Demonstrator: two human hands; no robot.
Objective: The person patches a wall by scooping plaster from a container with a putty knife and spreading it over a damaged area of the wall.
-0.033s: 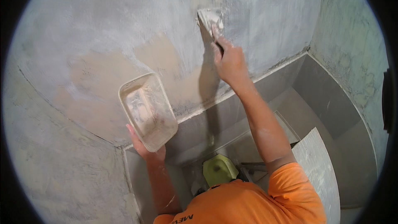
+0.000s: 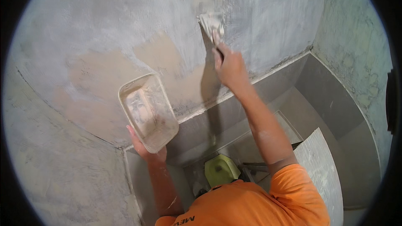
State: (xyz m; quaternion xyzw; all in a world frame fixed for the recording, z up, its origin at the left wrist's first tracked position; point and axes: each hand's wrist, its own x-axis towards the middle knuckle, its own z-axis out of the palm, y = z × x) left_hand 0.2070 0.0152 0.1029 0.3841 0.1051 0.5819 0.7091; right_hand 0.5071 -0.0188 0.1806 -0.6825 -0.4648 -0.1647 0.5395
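My right hand is closed round the handle of a putty knife, its forefinger stretched along the blade. The wide blade carries whitish putty and lies against the grey plastered wall. To the left and lower, my left hand supports a pale, rectangular plastic tub from beneath. The tub tilts so that its inside shows, smeared with some putty; most of the fingers are hidden behind it. Beige patches show on the wall beyond the tub.
Grey tiles line the lower walls below a raised ledge. A whitish, smeared board stands by my right elbow. Down in front of my body is a yellow-green plastic object, partly hidden. Plastered side walls close in left and right.
The putty knife and my right hand have slid slightly down the wall. My left hand and the tub have barely shifted.
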